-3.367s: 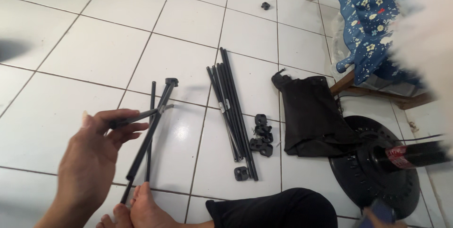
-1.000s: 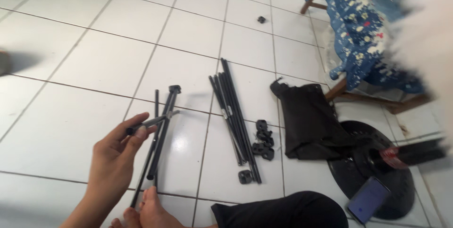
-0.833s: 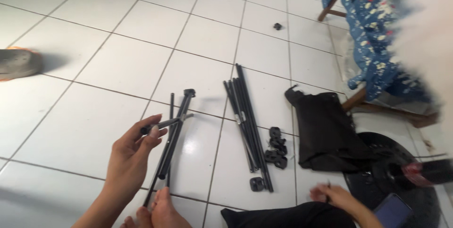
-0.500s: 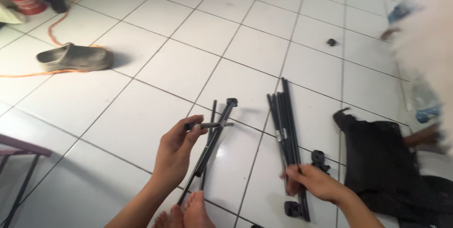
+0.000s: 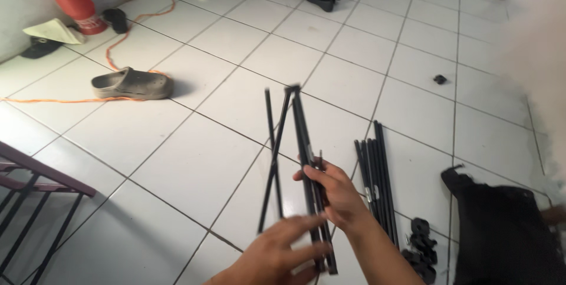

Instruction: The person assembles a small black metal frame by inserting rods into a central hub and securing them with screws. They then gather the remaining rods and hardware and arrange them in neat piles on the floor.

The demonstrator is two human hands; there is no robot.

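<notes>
My right hand (image 5: pixel 331 189) is closed around a bundle of black metal rods (image 5: pixel 296 134), joined at the top and raised off the white tiled floor, tips pointing away from me. A thinner black rod (image 5: pixel 269 121) hangs loose from the same joint. My left hand (image 5: pixel 277 254) is blurred at the bottom edge, fingers stretched out against the rods' lower ends. A second pile of black rods (image 5: pixel 375 174) lies on the floor just to the right.
Small black connectors (image 5: pixel 422 247) and a black cloth bag (image 5: pixel 508 233) lie at the right. A grey clog (image 5: pixel 133 83), an orange cord (image 5: pixel 137 30) and a red bucket (image 5: pixel 74 1) are at the left. A dark metal frame (image 5: pixel 36 183) stands at the lower left.
My right hand left the floor pile and took hold of the rod bundle, which now stands raised. My left hand slid down to the lower ends. The view swung left.
</notes>
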